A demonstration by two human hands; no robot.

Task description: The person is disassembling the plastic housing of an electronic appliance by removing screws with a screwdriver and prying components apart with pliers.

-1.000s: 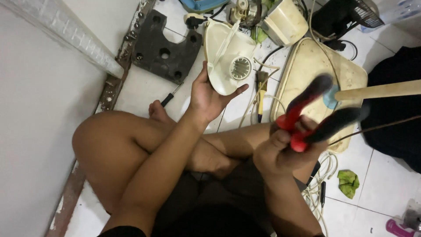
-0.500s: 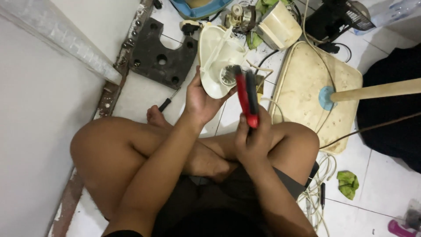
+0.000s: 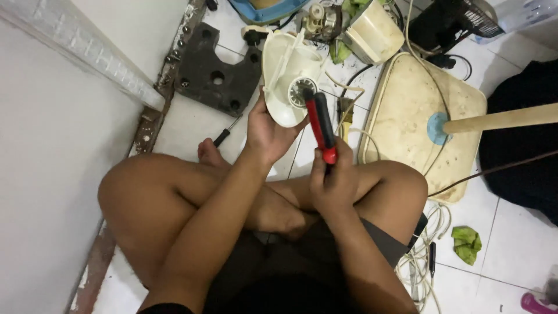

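Cream fan housing cupped in left hand; right hand clenched on red-and-black pliers, tips at the round dial. Best kept square to the dial, housing braced firmly.

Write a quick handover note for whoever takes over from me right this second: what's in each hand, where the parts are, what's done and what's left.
Left hand: holds the cream plastic housing from below, round dial facing up.
Right hand: gripping red-and-black pliers, handles closed together, nose at the dial.
Nearby: cream fan base with its pole on the right, dark metal plate on the left, a screwdriver on the tiles by the foot.
Done: housing is off the fan and in hand.
Left: the dial is still seated in the housing; whether the pliers actually grip it cannot be told.
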